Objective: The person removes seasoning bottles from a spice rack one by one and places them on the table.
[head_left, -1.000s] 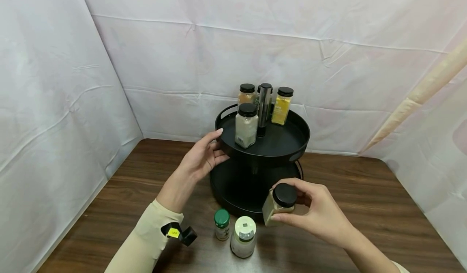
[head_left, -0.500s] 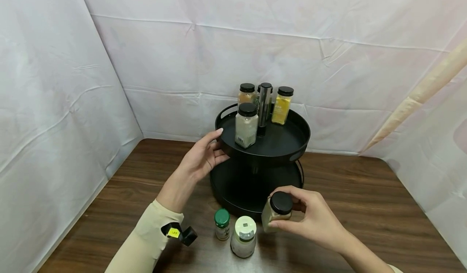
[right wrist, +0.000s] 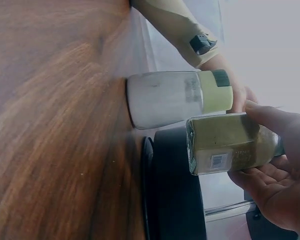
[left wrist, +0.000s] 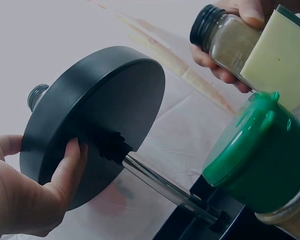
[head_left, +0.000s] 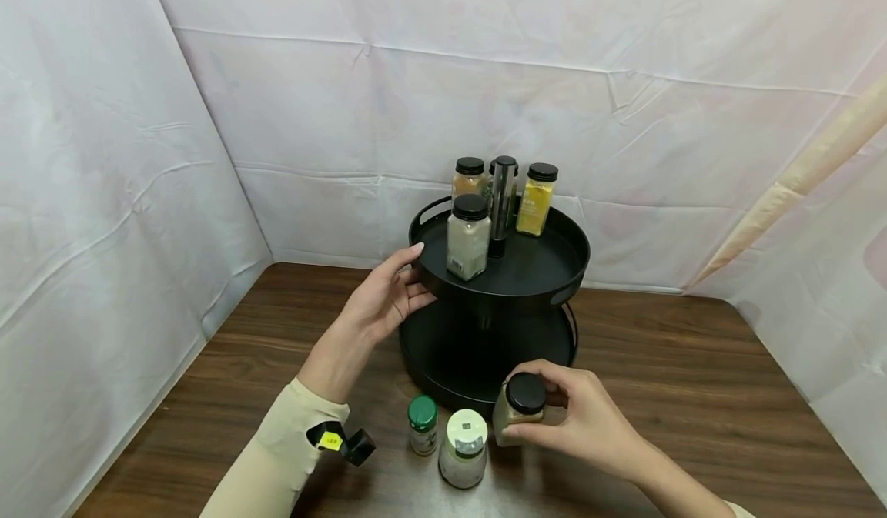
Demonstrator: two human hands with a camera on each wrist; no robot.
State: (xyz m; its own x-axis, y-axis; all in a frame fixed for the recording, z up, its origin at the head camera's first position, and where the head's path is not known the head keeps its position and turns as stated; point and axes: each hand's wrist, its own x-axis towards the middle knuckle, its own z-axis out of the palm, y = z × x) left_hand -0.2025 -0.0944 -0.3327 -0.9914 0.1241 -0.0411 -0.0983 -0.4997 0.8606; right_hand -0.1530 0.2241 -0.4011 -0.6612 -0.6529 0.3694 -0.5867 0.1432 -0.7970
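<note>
My left hand (head_left: 374, 302) grips the left rim of the upper tray (head_left: 543, 260) of a black two-tier rack, thumb over the edge and fingers underneath. My right hand (head_left: 589, 418) holds a square glass spice jar (head_left: 509, 426) with a black lid, pinched between thumb and fingers. In the right wrist view, the jar's base (right wrist: 191, 145) is raised off the wooden table, and brownish-green powder shows through its glass. Left of it stand a shaker (head_left: 463, 460) with a pale green lid and a small green-capped bottle (head_left: 423, 426). The lower tray (head_left: 450, 360) lies just behind them.
On the upper tray stand a pale-powder jar (head_left: 468, 245), a yellow-powder jar (head_left: 533, 206), an orange-brown jar (head_left: 469, 181) and another mostly behind the metal post (head_left: 502, 202). White cloth (head_left: 416, 102) hangs behind and at both sides of the table (head_left: 693, 395).
My right hand has lowered the spice jar and brought it slightly left, closer to the pale-lidded shaker. The left hand and the rack have stayed in place.
</note>
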